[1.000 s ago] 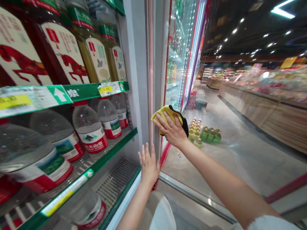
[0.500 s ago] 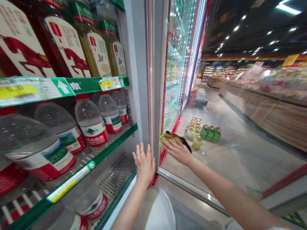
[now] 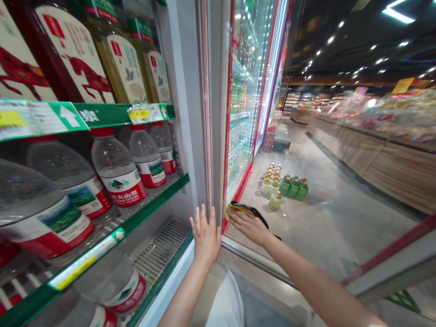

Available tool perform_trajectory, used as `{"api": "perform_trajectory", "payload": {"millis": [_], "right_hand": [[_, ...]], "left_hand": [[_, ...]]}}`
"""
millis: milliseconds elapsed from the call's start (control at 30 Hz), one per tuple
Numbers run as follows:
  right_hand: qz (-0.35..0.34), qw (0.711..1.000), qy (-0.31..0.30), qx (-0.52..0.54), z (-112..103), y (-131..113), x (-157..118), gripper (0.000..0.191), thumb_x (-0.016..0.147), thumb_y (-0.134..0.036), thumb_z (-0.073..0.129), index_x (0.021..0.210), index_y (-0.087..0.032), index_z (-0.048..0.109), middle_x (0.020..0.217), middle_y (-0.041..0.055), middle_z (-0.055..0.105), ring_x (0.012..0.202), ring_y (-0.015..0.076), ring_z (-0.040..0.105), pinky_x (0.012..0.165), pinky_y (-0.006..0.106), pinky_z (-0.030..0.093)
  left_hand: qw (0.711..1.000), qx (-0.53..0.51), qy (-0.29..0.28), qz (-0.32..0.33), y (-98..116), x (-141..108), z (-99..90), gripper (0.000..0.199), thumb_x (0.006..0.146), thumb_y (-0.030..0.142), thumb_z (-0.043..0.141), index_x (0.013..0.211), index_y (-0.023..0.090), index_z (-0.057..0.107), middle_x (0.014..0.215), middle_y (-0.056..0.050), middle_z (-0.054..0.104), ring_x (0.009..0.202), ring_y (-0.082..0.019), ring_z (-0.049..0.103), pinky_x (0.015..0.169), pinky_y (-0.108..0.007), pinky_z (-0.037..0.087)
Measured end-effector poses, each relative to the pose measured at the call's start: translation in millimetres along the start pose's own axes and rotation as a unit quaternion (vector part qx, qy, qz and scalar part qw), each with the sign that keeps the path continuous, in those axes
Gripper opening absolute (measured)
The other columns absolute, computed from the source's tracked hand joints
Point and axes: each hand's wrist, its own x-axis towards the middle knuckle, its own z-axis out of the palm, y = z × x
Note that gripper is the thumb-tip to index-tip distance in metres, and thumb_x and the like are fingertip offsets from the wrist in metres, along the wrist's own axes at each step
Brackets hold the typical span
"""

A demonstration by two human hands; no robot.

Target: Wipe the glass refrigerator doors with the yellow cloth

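My right hand [image 3: 250, 227] presses a yellow and black cloth [image 3: 235, 210] flat against the glass door [image 3: 306, 236], near the door's lower corner by the hinge side. My left hand [image 3: 206, 236] has its fingers spread and holds nothing; it rests at the cooler's side frame [image 3: 200, 136], just left of the door's edge. Left of it, the open cooler shows water bottles [image 3: 124, 184] with red caps and labels on a green-edged shelf [image 3: 153, 206].
Juice bottles [image 3: 88, 68] stand on the upper shelf. A wire rack [image 3: 163, 245] lies low in the cooler. Through the glass, green bottle packs [image 3: 294, 187] and yellowish bottles [image 3: 274, 200] stand on the floor. A wood-sided display [image 3: 361, 145] runs along the right.
My right hand and the cloth have moved down the glass, closer to the bottom frame. My left hand stays nearly in place. The view has shifted slightly.
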Motion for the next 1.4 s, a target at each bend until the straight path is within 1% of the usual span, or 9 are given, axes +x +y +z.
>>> {"api": "perform_trajectory", "payload": {"millis": [100, 200, 367, 467, 667, 900, 1067, 1167, 1400], "right_hand": [[0.125, 0.992, -0.011, -0.024, -31, 36, 32, 0.045, 0.102, -0.020, 0.044, 0.146, -0.025, 0.052, 0.157, -0.0001, 0.048, 0.156, 0.0192, 0.020, 0.129, 0.046, -0.004], [0.203, 0.978, 0.014, -0.045, -41, 43, 47, 0.050, 0.102, -0.020, 0.046, 0.151, -0.029, 0.045, 0.158, -0.0001, 0.046, 0.158, 0.0204, 0.013, 0.127, 0.051, -0.010], [0.066, 0.998, -0.003, 0.014, -18, -2, -5, 0.043, 0.099, -0.015, 0.045, 0.139, -0.021, 0.059, 0.154, 0.0026, 0.052, 0.155, 0.0170, 0.020, 0.130, 0.040, 0.006], [0.010, 0.999, -0.011, 0.030, -23, 3, -22, 0.040, 0.100, -0.018, 0.043, 0.135, -0.022, 0.062, 0.154, 0.0007, 0.051, 0.152, 0.0128, 0.028, 0.128, 0.032, 0.016], [0.223, 0.970, 0.014, -0.090, -69, 54, 12, 0.051, 0.102, -0.020, 0.048, 0.151, -0.032, 0.046, 0.155, -0.0010, 0.050, 0.157, 0.0206, 0.016, 0.127, 0.053, -0.009], [0.072, 0.995, -0.043, -0.061, -71, 27, -40, 0.042, 0.102, -0.021, 0.043, 0.138, -0.032, 0.061, 0.153, -0.0091, 0.052, 0.155, 0.0127, 0.020, 0.131, 0.036, 0.002], [0.216, 0.969, 0.011, -0.121, -117, 79, -27, 0.050, 0.099, -0.019, 0.054, 0.147, -0.032, 0.051, 0.149, -0.0017, 0.057, 0.157, 0.0191, 0.016, 0.128, 0.050, -0.003], [0.265, 0.947, 0.049, -0.174, -124, 84, -32, 0.050, 0.098, -0.019, 0.056, 0.146, -0.035, 0.053, 0.145, -0.0013, 0.061, 0.157, 0.0211, 0.015, 0.128, 0.054, 0.000], [0.085, 0.988, -0.083, -0.099, -112, 43, -99, 0.042, 0.101, -0.017, 0.044, 0.137, -0.033, 0.062, 0.155, -0.0091, 0.050, 0.156, 0.0143, 0.018, 0.131, 0.041, 0.001]], "left_hand": [[1.000, -0.004, -0.002, -0.011, 0, 6, -1.0, 0.063, 0.093, 0.018, 0.049, 0.154, 0.016, 0.037, 0.164, -0.022, 0.028, 0.156, -0.037, 0.013, 0.121, -0.067, 0.019], [1.000, -0.013, -0.001, -0.004, 6, 11, -0.8, 0.066, 0.091, 0.017, 0.050, 0.156, 0.018, 0.035, 0.165, -0.020, 0.027, 0.157, -0.036, 0.011, 0.122, -0.066, 0.018], [1.000, -0.012, -0.009, 0.018, 15, 14, 0.2, 0.066, 0.090, 0.016, 0.051, 0.155, 0.017, 0.036, 0.165, -0.020, 0.027, 0.156, -0.037, 0.012, 0.122, -0.066, 0.019], [1.000, -0.005, -0.009, 0.022, 16, 16, 0.1, 0.064, 0.090, 0.017, 0.052, 0.154, 0.016, 0.039, 0.164, -0.022, 0.027, 0.156, -0.038, 0.014, 0.122, -0.066, 0.021], [0.999, -0.018, -0.008, 0.030, 29, 21, 3.9, 0.065, 0.092, 0.018, 0.052, 0.155, 0.018, 0.035, 0.165, -0.022, 0.026, 0.156, -0.037, 0.014, 0.121, -0.065, 0.021], [0.996, -0.021, 0.011, 0.081, 44, 27, 5.0, 0.065, 0.092, 0.017, 0.051, 0.155, 0.017, 0.034, 0.165, -0.021, 0.025, 0.157, -0.035, 0.011, 0.122, -0.063, 0.022], [0.994, -0.037, 0.012, 0.099, 59, 44, -2.2, 0.063, 0.094, 0.021, 0.050, 0.155, 0.017, 0.036, 0.166, -0.021, 0.023, 0.157, -0.035, 0.011, 0.123, -0.062, 0.020], [0.992, -0.053, 0.010, 0.115, 75, 49, -3.2, 0.067, 0.093, 0.022, 0.052, 0.157, 0.018, 0.031, 0.168, -0.019, 0.018, 0.157, -0.035, 0.008, 0.124, -0.062, 0.019], [0.984, -0.050, -0.011, 0.171, 103, 40, -2.9, 0.073, 0.093, 0.018, 0.051, 0.160, 0.023, 0.024, 0.169, -0.012, 0.019, 0.158, -0.033, 0.008, 0.125, -0.061, 0.019]]}}
